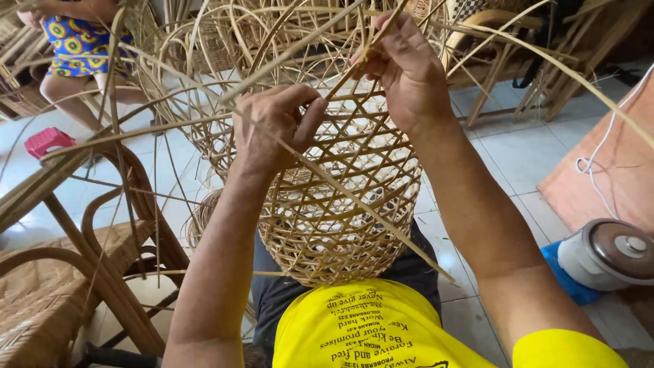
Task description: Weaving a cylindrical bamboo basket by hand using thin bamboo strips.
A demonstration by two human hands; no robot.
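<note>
1. Pale tiled floor point(518, 153) underfoot, crowded with cane furniture: a rattan chair point(61, 272) at the left, wooden frames point(538, 75) at the upper right.
2. Small pink stool point(46, 140) on the tiles at far left, beside another person's legs point(75, 92).
3. White-and-grey appliance point(606, 253) on a blue base at the right, just beside an orange mat point(613, 170).
4. Open-weave basket point(340, 204) held on the lap, mouth away, pale cane in a diamond lattice, denser band at the near end, loose strips fanning upward.
5. Left hand point(272, 126) clenched on the basket's upper weave, thumb pressing a strip.
6. Right hand point(405, 71) pinching a thin strip point(354, 68), possibly two.
</note>
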